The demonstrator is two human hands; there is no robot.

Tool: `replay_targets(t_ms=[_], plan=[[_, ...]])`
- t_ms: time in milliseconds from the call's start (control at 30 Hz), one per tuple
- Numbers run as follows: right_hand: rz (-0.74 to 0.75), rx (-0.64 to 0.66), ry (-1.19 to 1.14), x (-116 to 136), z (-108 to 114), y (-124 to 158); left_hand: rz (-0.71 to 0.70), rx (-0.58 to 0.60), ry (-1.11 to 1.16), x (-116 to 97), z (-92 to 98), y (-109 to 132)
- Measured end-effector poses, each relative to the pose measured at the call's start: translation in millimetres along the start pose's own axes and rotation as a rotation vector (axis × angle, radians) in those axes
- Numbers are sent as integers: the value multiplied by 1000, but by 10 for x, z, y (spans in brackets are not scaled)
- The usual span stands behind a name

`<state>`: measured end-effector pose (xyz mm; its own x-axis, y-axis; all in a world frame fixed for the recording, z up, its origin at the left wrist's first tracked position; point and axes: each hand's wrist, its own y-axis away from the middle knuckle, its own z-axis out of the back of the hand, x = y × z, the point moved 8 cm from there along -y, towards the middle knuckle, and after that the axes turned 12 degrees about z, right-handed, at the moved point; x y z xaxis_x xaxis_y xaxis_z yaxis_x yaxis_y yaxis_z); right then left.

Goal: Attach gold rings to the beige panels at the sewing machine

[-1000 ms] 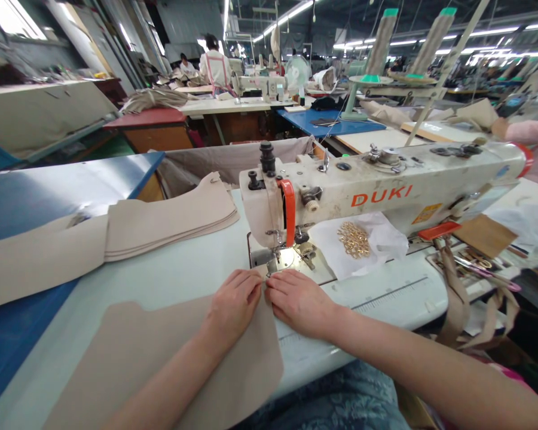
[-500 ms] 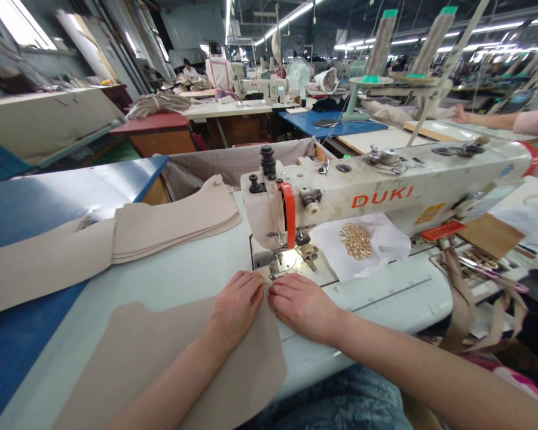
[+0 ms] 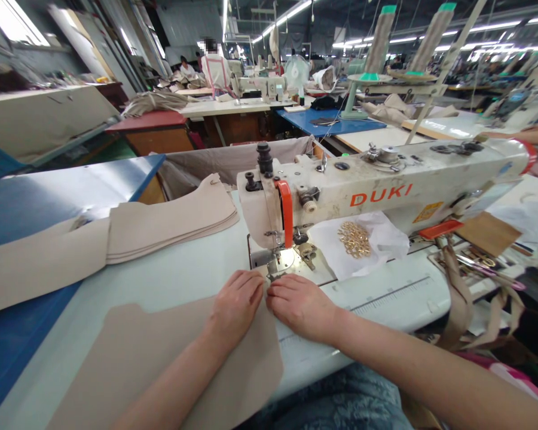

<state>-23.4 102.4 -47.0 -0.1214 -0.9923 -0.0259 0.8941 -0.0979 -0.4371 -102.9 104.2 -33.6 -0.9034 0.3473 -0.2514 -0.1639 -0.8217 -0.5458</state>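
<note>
Beige panel (image 3: 134, 346), edge at hands (image 3: 237, 301) (image 3: 301, 304), near needle plate (image 3: 288, 258)

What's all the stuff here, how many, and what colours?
Front sewing machine: one, white and orange, centre right
Machine table: one, pale green, underneath
Sheet: one, white, under the machine's arm
Rings: many, gold, on the sheet
Flat piece: one, beige, on the table
Piled pieces: several, beige, left of the machine
Thread cones: two, greyish, green-topped, behind the machine
Background things: too many, mixed colours, farther back
Left hand: one, bare, on the flat piece
Right hand: one, bare, beside the left
</note>
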Motion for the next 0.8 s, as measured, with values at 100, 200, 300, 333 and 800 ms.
replay_targets(t_ms=[100,200,300,333,800], plan=[[-1,-3,7,-3,2,1,-13,-5,-4,-13,6,0],[-1,-6,7,-8,0,2,-10,-1,-4,-14,6,-2],[-7,-15,3,-15,1,1,-1,-2,-2,-6,7,-6],[-13,-22,3,-20,6,1,-1,0,-1,-5,4,-6],[-3,32,44,-31,-26,-47,50,37,43,47,11,76]])
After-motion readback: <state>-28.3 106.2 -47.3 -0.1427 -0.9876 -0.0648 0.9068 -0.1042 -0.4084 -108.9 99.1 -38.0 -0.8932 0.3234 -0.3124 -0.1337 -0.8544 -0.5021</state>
